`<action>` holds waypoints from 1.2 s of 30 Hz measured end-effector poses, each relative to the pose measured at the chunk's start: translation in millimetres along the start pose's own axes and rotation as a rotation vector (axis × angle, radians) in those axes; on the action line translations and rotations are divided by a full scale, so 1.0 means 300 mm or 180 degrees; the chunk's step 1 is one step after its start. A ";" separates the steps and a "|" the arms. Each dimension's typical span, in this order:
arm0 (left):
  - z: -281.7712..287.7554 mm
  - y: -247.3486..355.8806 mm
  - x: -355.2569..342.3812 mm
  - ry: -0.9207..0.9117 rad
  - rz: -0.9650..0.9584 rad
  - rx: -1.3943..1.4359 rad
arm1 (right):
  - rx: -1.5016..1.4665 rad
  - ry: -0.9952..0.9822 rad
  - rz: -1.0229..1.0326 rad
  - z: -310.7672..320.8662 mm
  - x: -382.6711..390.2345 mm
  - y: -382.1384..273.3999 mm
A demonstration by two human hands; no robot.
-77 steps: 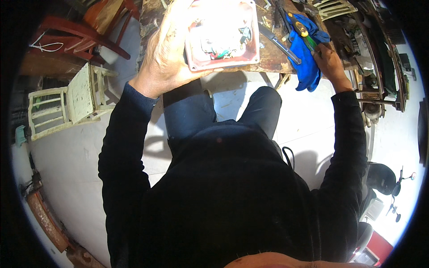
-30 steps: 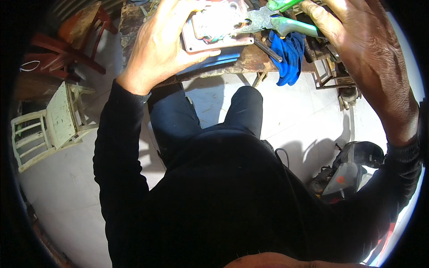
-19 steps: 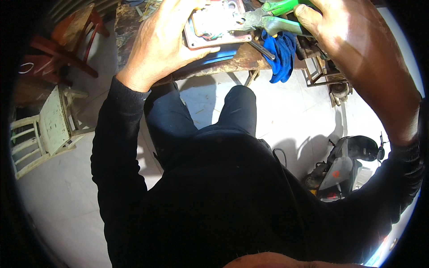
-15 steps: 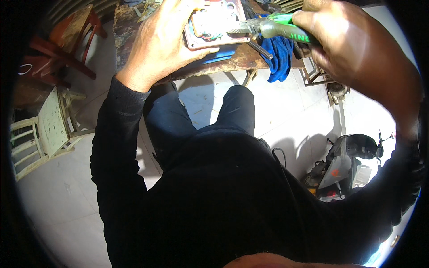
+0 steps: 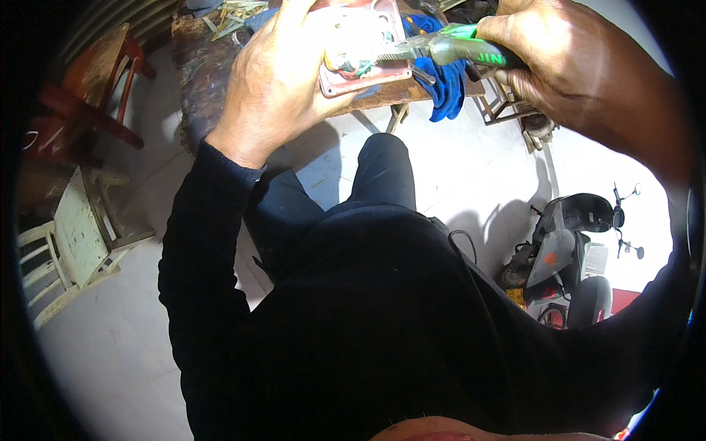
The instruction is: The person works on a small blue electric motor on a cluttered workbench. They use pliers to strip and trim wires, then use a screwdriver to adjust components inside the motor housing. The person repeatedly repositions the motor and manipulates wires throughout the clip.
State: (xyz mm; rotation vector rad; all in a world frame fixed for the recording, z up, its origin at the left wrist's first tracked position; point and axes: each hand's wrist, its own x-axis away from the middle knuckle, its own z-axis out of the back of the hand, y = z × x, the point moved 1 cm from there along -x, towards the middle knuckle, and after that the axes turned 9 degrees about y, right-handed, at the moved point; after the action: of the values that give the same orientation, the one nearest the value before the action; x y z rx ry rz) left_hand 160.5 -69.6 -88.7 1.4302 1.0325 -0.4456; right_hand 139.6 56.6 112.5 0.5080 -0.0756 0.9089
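Observation:
My left hand (image 5: pixel 268 92) is closed around the left side of a shallow, squarish reddish housing (image 5: pixel 371 79) with small wires inside. Strong glare washes out most of its interior. In my right hand (image 5: pixel 555 59) is a pair of pliers (image 5: pixel 467 51) with grey and green handles. The pliers' jaws reach over the housing's right side, close to the wires. Whether they pinch a wire, I cannot tell. Both hands are raised over the near edge of a worn wooden workbench (image 5: pixel 195 95).
A blue cloth (image 5: pixel 447 92) hangs off the bench edge, below the pliers. Thin scraps (image 5: pixel 239 16) lie at the bench's far left. Leftward stand a red wooden stool (image 5: pixel 99 70) and a pale green chair (image 5: pixel 77 228). A scooter (image 5: pixel 581 213) is on the floor at right.
The housing has tilted and come slightly right and nearer in my left hand. The pliers stay at its right side. The whole view has shifted a little.

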 end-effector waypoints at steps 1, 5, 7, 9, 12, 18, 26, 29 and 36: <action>-0.006 0.004 0.003 0.0121 -0.0046 0.0041 | 0.0042 -0.0043 0.0352 -0.004 -0.008 0.005; -0.053 0.043 0.065 0.0989 -0.0004 -0.0802 | 0.0196 0.1244 0.1111 -0.081 -0.031 0.074; -0.059 0.038 0.071 0.1142 -0.0096 -0.1007 | 0.0779 0.0935 0.1109 -0.109 -0.024 0.111; -0.055 0.017 0.069 0.1218 -0.0160 -0.1211 | 0.1177 0.0926 0.1530 -0.115 -0.042 0.130; -0.040 -0.017 0.063 0.1185 -0.0256 -0.1612 | 0.0235 0.0240 0.0647 -0.092 -0.079 0.181; 0.012 -0.058 0.096 0.0278 -0.0422 -0.2719 | -0.0293 -0.0213 0.0503 -0.219 -0.169 0.340; 0.004 -0.246 0.217 0.0489 -0.1700 -0.3865 | -0.0288 0.0865 0.1719 -0.510 -0.068 0.498; -0.050 -0.233 0.175 0.0760 -0.0630 -0.1539 | -0.1322 0.0261 0.1087 -0.567 -0.055 0.532; -0.148 -0.126 0.098 0.0829 0.1010 0.1303 | -0.1390 0.0699 0.1544 -0.583 -0.059 0.547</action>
State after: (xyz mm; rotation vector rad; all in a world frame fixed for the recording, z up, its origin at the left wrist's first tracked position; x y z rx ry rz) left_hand 132.3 -24.7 -126.5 2.0241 0.9258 -0.2485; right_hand -23.6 205.7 17.7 -0.0271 -0.1979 1.3740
